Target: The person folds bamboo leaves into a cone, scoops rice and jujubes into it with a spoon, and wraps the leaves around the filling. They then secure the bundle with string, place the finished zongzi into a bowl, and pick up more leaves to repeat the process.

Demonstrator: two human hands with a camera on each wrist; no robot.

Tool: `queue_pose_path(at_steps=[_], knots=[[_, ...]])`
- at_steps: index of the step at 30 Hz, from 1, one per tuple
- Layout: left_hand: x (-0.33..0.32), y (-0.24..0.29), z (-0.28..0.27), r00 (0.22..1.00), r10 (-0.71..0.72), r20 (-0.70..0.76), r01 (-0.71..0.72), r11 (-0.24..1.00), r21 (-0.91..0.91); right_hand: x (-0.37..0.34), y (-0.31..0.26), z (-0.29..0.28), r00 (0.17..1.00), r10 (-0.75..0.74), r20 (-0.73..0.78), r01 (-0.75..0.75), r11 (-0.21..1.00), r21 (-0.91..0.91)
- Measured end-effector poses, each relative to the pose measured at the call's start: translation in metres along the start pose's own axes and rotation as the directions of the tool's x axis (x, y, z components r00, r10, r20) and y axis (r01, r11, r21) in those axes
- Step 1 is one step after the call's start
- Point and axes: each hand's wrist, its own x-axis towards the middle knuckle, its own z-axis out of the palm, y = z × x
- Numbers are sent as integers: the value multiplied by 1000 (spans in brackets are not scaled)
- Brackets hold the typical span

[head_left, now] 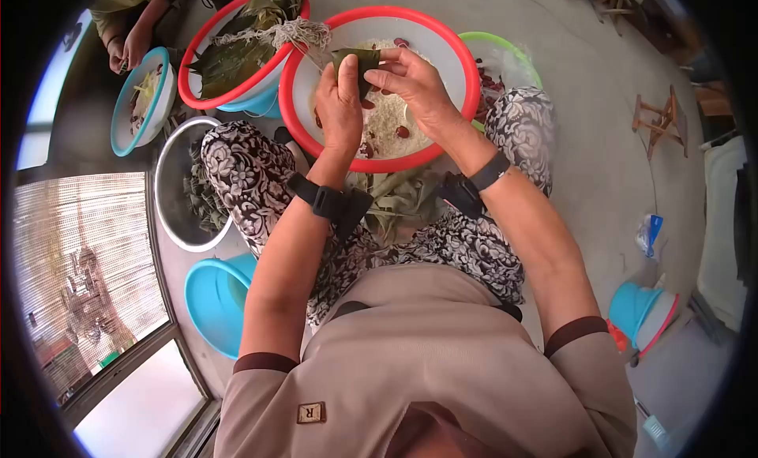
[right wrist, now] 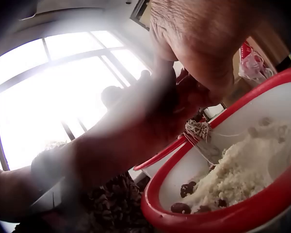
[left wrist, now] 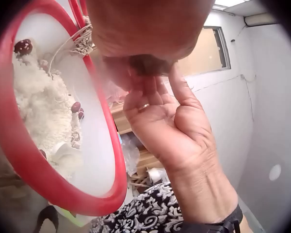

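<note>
The left hand [head_left: 341,103] and right hand [head_left: 420,91] pinch one green leaf [head_left: 363,61] over the rice basin [head_left: 472,83], one of two rimmed red. Fingers [head_left: 401,57] hide part of the leaf; I can't see inside

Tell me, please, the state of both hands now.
Left hand: holding the dark green, folded leaf.
Right hand: holding the same leaf, from its other side.

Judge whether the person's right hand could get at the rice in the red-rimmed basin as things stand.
Probably yes: the right hand is above the basin, and the rice there lies uncovered. That hand is busy with the folded leaf, though, so it would likely need freeing first.
</note>
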Motion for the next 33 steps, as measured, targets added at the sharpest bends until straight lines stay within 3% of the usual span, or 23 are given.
queue_pose_path(at_steps=[3, 5, 8, 9, 12, 13, 14, 15, 19, 23, 25, 28, 33], knots=[[5, -8, -2, 990, 103, -101, -92, 990, 108, -1, 1, 3, 999, 28, -16, -27, 999, 28], [11, -20, -6, 953, 276, -121, -240, 938, 248, 1, 5, 2, 999, 18, -48, -19, 999, -27], [5, -12, -4, 954, 260, -153, -184, 903, 388, -1, 10, 3, 992, -49, -119, 33, 990, -134], [11, -15, -7, 932, 317, -174, -212, 868, 448, 0, 10, -1, 991, -38, -126, 22, 991, -133], [16, -21, -11, 960, 188, -206, -158, 975, 154, 9, 4, -16, 968, 5, -253, -17, 999, -47], [16, -20, -11, 960, 190, -206, -160, 975, 155, 10, 0, -21, 968, 3, -252, -15, 999, -46], [16, -20, -10, 976, 115, -186, -117, 993, -1, 11, -4, -27, 964, 38, -265, -29, 999, 40], [15, -17, -10, 987, 43, -154, -67, 986, -155, 13, -6, -31, 959, 75, -274, -41, 991, 126], [12, -12, -10, 985, -151, -85, 114, 935, -336, 17, -14, -42, 957, 34, -287, 46, 963, 265], [11, -9, -9, 982, -179, -54, 149, 923, -355, 25, -15, -54, 945, 42, -323, 94, 913, 396], [8, -8, -12, 975, -220, -28, 204, 939, -278, 33, -2, -66, 932, 107, -345, 77, 875, 479], [10, -9, -15, 981, -195, 15, 194, 957, -217, 35, 0, -69, 917, 167, -363, 7, 902, 432], [8, -7, -13, 979, -203, 10, 198, 943, -269, 34, 4, -66, 939, 141, -314, 25, 881, 473]])
